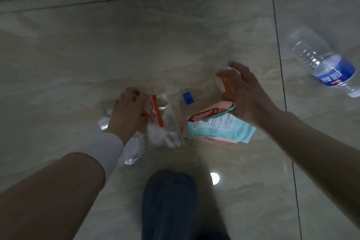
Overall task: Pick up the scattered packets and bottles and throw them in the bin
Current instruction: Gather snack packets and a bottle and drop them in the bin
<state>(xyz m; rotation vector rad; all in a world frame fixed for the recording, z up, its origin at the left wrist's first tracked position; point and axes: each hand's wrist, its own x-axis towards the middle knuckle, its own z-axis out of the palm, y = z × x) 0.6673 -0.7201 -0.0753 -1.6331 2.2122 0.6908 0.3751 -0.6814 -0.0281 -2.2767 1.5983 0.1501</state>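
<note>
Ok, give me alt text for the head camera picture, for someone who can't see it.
Seen from above, a person's right hand grips several packets while the left hand presses on a clear plastic bag on a glossy tiled floor. A clear bottle with a blue label lies on its side at the far right, and a blue cap sits between the hands.

Teal packet [222, 129] flat on floor, blue-labelled clear bottle [322, 60] lying sideways

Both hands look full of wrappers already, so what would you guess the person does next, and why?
Probably reach the right hand, already clutching an orange packet and red wrapper, toward the clear bottle lying alone on the floor to its right. The left hand is busy with a clear bag. No bin is in view.
</note>
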